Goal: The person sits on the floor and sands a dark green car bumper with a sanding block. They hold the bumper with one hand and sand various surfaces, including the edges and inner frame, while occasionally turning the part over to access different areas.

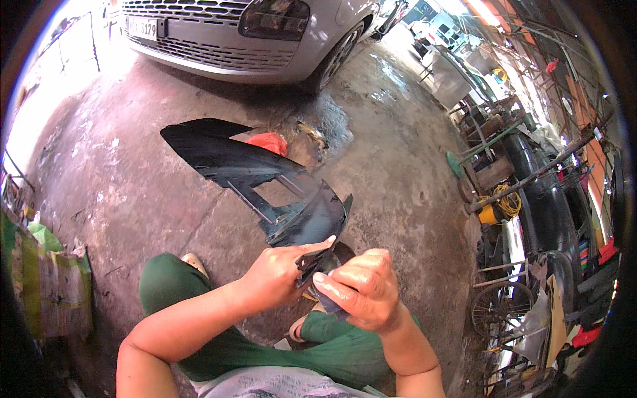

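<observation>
A long black car bumper panel (225, 154) with a rectangular opening lies on the floor in front of me, its near end reaching my hands. My left hand (280, 270) grips that near end, with the index finger stretched along the edge. Close beside it on the right, my right hand (366, 292) is closed, its fingers curled and wet-looking. A dark grey, thin folded sheet (332, 305) sticks out below its thumb. The hands partly hide the panel's near end, and how far the sheet touches it cannot be made out.
A red plastic bag (269, 142) lies beside the panel. A silver car (219, 40) stands ahead. Racks, a yellow cable coil (507, 201) and a wheel (501, 308) line the right side. A green-and-yellow sack (56, 285) is at the left. The concrete floor (119, 199) has wet patches.
</observation>
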### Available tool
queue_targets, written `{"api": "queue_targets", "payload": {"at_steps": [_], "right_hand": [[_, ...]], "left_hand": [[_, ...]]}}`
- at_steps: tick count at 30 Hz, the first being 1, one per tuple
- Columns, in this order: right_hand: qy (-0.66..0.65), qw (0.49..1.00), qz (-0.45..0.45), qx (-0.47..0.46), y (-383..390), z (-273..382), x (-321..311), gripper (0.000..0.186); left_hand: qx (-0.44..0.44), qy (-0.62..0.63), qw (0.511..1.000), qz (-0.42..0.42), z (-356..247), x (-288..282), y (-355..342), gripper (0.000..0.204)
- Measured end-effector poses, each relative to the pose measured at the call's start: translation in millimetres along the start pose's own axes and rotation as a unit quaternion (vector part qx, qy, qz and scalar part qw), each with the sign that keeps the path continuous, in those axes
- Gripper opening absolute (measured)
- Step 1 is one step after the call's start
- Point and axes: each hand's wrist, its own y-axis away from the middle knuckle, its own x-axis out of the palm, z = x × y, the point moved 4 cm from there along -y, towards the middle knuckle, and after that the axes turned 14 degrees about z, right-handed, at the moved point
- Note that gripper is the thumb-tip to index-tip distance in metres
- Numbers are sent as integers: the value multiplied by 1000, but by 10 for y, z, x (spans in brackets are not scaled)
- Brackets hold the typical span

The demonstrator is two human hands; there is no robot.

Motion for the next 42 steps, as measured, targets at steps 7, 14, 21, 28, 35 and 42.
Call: {"api": "queue_targets", "payload": {"at_steps": [7, 14, 21, 28, 35, 42], "right_hand": [[12, 999, -42, 12, -56, -103, -149, 33], [-1, 1000, 3, -21, -143, 31, -57, 31], [20, 1000, 2, -9, -81, -159, -77, 27], [89, 993, -24, 79, 16, -415, 71, 43], [-27, 950, -191, 247, 118, -721, 249, 44], [-96, 978, -174, 68, -296, 163, 453, 35]], "left_hand": [[-25, 3, 1000, -11, 80, 73, 13, 58], [3, 37, 999, 14, 36, 92, 0, 71], [5, 1, 1000, 12, 2, 32, 1, 79], [-3, -7, 1000, -27, 37, 43, 28, 51], [-104, 112, 979, -134, 40, -7, -24, 16], [-69, 84, 983, -150, 173, 45, 228, 40]]}}
